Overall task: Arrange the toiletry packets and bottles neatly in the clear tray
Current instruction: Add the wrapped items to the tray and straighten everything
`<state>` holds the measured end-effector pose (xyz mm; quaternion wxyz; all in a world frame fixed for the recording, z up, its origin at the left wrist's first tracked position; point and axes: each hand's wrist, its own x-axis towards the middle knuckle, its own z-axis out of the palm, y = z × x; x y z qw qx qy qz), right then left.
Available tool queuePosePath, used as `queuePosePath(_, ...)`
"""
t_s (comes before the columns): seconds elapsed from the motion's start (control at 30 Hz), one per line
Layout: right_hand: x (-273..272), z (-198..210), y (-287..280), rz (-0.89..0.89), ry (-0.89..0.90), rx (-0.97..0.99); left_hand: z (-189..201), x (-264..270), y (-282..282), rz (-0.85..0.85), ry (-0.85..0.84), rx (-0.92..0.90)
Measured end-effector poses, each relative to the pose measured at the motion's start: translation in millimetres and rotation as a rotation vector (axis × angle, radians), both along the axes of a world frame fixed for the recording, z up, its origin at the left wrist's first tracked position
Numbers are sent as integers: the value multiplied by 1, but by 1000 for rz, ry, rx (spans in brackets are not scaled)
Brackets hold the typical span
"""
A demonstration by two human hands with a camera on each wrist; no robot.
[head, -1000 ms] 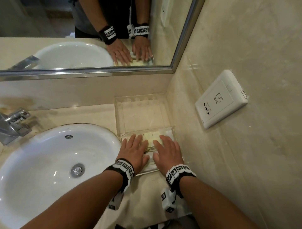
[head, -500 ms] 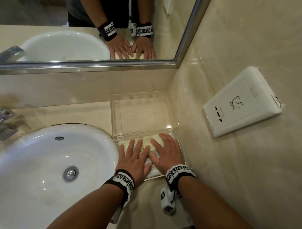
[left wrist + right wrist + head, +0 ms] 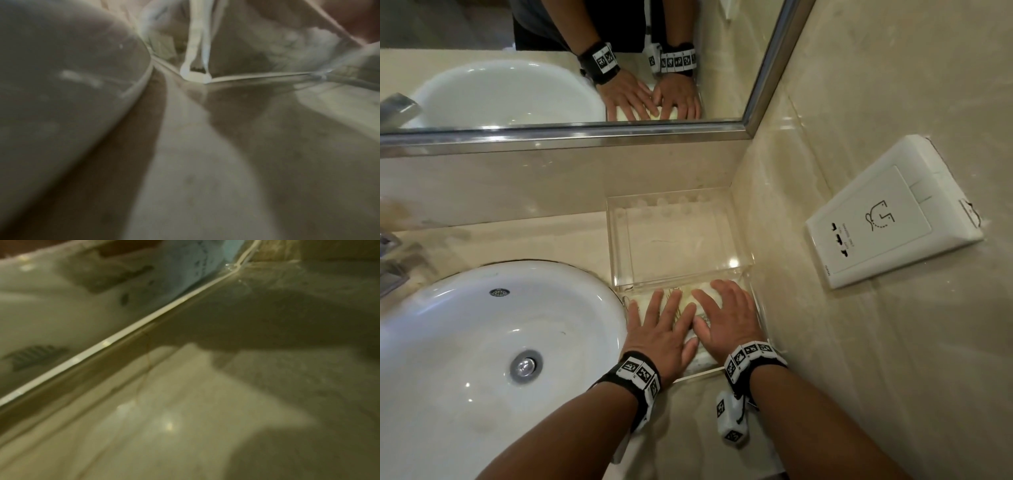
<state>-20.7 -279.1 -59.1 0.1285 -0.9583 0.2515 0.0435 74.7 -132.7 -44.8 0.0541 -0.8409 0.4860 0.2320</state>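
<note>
Fingers [image 3: 664, 310] of both hands spread flat, gripping nothing, pressing pale toiletry packets [image 3: 685, 297] into near compartment of clear tray [image 3: 619, 240] on desk [image 3: 551, 236]. Best kept light and even, to square packets against walls. Beyond fingertips, far compartment bare; no bottles visible. Left of fingers, white basin [image 3: 482, 342]; right, wall close, socket plate [image 3: 887, 219]; farther, mirror [image 3: 551, 68].

Head view was evenly lit, warm and soft; small glare spots sat on sink [image 3: 482, 342] and on rim of clear tray [image 3: 732, 263]. Wide lens bent mirror frame [image 3: 571, 132] and walls toward edges. Both wrist views were dim, grainy, heavily blurred; broad dark shadow crossed counter [image 3: 205, 426] in right wrist view; only tray edge [image 3: 197, 78] caught light.
</note>
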Motion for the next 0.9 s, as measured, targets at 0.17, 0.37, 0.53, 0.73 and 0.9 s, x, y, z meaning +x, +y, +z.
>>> queuePosePath(0.17, 1, 3, 0, -3, 16, 12, 1, 0, 0, 1, -1, -4)
queuePosePath(0.37, -3, 6, -3, 38, 57, 56, 3, 0, 5, -14, 31, -32)
queuePosePath(0.53, -11, 2, -3, 62, 63, 53, 1, -1, 5, -32, 17, -9)
queuePosePath(0.73, -7, -4, 0, 23, 30, 14, -1, 1, 3, -15, 14, -4)
queuePosePath(0.9, -3, -4, -2, 25, 29, -14, -1, 0, 2, 0, 16, -5)
